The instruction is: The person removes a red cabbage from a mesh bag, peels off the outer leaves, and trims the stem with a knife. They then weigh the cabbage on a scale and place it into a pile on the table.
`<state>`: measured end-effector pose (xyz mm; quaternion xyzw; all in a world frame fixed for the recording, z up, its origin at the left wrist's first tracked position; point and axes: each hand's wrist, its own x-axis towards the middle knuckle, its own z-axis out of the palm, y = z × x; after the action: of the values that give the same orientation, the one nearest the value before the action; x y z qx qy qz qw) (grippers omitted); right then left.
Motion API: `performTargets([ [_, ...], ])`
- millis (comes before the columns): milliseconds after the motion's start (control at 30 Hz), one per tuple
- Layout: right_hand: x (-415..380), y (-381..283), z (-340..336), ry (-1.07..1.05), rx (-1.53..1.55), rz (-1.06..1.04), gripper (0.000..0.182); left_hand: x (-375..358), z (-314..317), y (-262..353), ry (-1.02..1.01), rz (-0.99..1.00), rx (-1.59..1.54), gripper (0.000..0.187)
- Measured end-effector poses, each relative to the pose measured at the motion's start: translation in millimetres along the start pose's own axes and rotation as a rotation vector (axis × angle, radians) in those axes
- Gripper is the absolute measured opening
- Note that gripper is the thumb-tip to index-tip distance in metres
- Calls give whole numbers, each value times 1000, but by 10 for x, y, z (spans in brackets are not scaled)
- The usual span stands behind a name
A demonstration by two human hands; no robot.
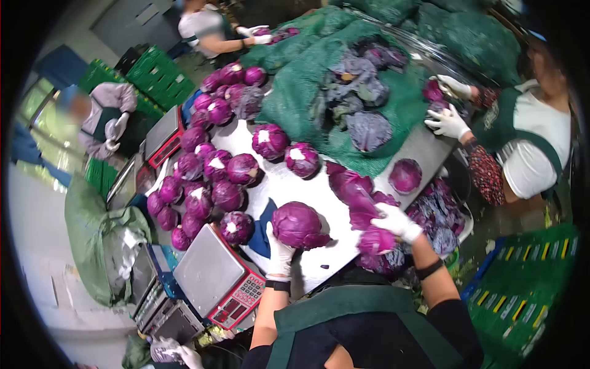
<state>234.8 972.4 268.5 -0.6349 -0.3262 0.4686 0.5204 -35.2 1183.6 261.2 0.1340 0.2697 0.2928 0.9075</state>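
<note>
My left hand (280,251), in a white glove, grips the side of a red cabbage (297,222) above the white tabletop. One outer leaf hangs loose at the cabbage's lower right. To the right, my gloved right hand (398,222) is closed over a red cabbage leaf (376,240), its fingertips partly hidden. Loose purple leaves (351,187) lie just beyond that hand. Below and beside it is a container of dark leaves (444,240). A blue cloth (263,230) rests on the table behind my left hand.
Several red cabbages (227,194) crowd the table's left side. A scale (212,270) stands at its near left edge. A green mesh sack (295,92) with dark cabbages lies ahead. Co-workers stand around; one at right holds a cabbage (433,91). Green crates (522,295) are at lower right.
</note>
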Motion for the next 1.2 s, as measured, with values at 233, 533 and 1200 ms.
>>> performTargets([
  [233,-253,-246,-277,522,-607,-177,44,-260,314,453,158,303,-89,72],
  [533,-272,422,1541,-503,-17,410,25,-746,69,2138,86,617,-302,78],
  [1200,557,-347,802,281,-614,-302,60,-532,193,2487,150,452,1395,60],
])
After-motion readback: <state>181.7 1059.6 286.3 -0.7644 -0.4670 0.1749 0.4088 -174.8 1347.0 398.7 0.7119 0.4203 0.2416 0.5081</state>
